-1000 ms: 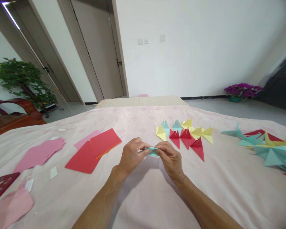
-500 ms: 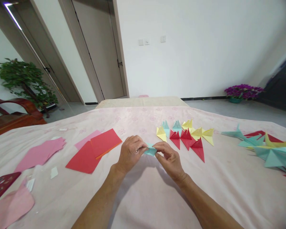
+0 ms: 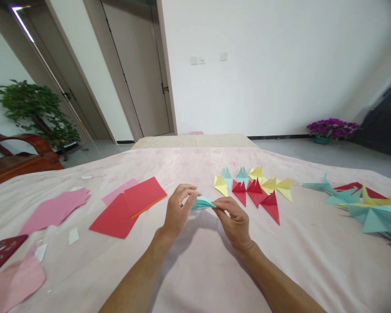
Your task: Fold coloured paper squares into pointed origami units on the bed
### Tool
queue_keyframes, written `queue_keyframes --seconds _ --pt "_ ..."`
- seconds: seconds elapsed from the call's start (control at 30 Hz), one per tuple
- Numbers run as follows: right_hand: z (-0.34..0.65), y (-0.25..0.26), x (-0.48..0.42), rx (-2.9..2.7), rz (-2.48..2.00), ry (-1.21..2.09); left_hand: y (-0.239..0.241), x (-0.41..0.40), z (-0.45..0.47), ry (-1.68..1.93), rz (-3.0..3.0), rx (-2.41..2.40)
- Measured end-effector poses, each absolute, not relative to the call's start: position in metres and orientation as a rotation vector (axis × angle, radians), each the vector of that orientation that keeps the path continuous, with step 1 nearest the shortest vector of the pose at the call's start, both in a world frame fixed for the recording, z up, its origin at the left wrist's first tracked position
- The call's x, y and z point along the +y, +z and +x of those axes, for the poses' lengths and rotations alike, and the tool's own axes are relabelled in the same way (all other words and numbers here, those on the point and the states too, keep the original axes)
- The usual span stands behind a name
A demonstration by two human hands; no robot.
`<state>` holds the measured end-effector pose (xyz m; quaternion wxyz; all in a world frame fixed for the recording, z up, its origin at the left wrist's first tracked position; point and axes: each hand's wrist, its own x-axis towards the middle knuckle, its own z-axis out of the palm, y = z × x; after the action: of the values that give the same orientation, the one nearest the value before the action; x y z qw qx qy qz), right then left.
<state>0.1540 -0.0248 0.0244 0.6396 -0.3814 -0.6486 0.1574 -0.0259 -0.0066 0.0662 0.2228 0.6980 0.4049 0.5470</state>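
A small piece of folded light-blue origami paper [image 3: 202, 203] is held between both hands above the middle of the cloth. My left hand [image 3: 180, 209] has its thumb and fingers around the paper's left end. At the right end, my right hand [image 3: 232, 219] pinches a narrow tip between thumb and forefinger. Pleated layers show between the hands; the left end is partly hidden by fingers. Just beyond my right hand stand several folded paper cranes, among them a red crane [image 3: 271, 205], a yellow crane [image 3: 220, 184] and a light-blue crane [image 3: 242, 174].
Red paper sheets [image 3: 115, 217] and pink sheets [image 3: 55, 208] lie on the left of the pink tablecloth [image 3: 195, 278]. A dark red phone [image 3: 3, 254] is at the left edge. More folded pieces form a pile [image 3: 371, 213] at the right.
The light-blue paper has turned, showing its layered folds and more of its length. My left hand has shifted slightly left and its fingers have loosened; my right hand keeps its pinch.
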Motion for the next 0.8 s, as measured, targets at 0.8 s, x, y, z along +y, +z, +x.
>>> queue_keyframes --seconds 0.8 --pt "0.158 0.020 -0.031 -1.890 -0.951 -0.092 0.026 -0.033 0.021 1.369 1.190 0.986"
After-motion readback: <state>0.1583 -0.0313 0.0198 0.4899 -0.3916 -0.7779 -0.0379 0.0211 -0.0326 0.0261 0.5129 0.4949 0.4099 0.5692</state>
